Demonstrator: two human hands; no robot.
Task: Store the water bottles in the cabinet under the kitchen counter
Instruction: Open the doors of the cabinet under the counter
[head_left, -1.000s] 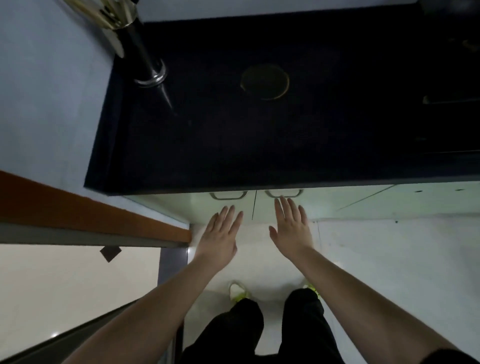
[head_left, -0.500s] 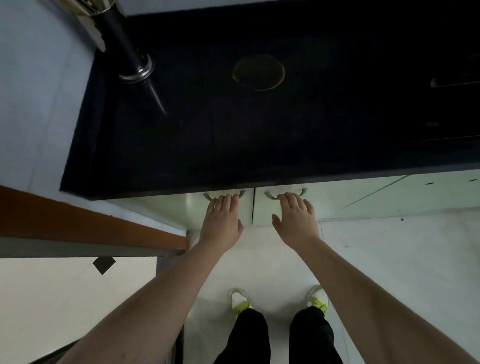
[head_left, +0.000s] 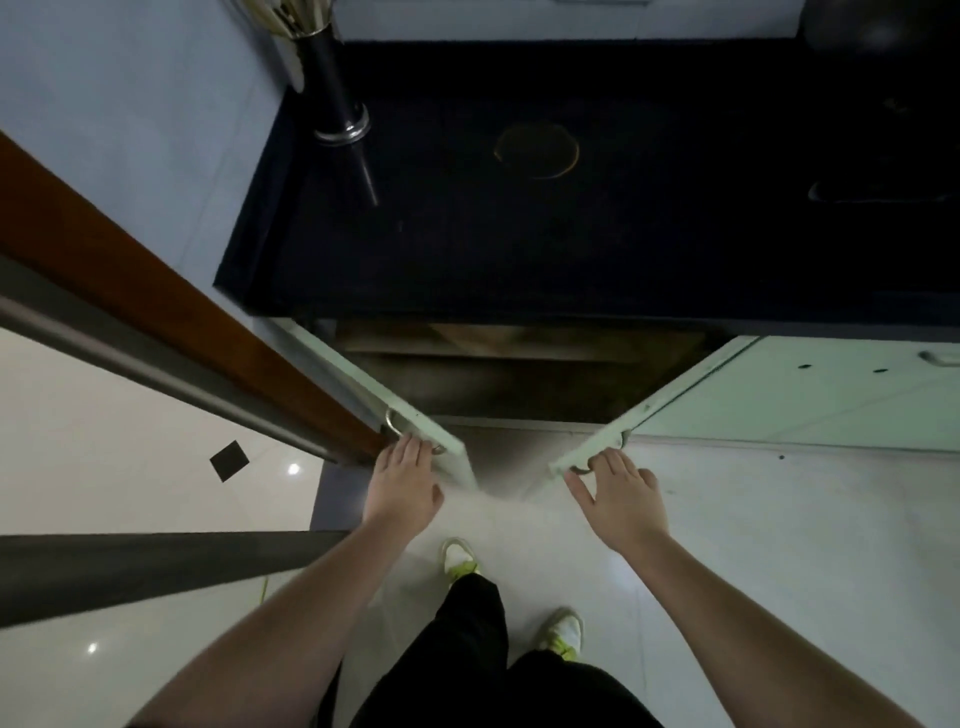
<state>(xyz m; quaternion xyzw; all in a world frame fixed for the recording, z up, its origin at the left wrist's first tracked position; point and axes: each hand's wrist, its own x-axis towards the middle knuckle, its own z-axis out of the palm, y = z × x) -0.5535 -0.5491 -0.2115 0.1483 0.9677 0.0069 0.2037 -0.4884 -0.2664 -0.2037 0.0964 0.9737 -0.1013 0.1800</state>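
Note:
The cabinet under the black counter (head_left: 571, 260) stands with both pale green doors swung outward. My left hand (head_left: 402, 486) has its fingers hooked on the metal handle of the left door (head_left: 363, 382). My right hand (head_left: 621, 499) grips the handle of the right door (head_left: 670, 408). Between the doors the cabinet's dark inside (head_left: 519, 374) shows a brown shelf; I see nothing stored on it. No water bottle is in view.
A dark metal utensil holder (head_left: 332, 98) stands at the counter's back left, and a round ring mark (head_left: 537, 150) lies mid-counter. A brown door frame (head_left: 156, 291) runs along the left. More closed pale green doors (head_left: 841, 395) continue right. My feet (head_left: 460, 558) stand on white floor.
Both hands reached the two handles and pulled the closed doors open toward me, exposing the cabinet's inside. I have stepped back a little.

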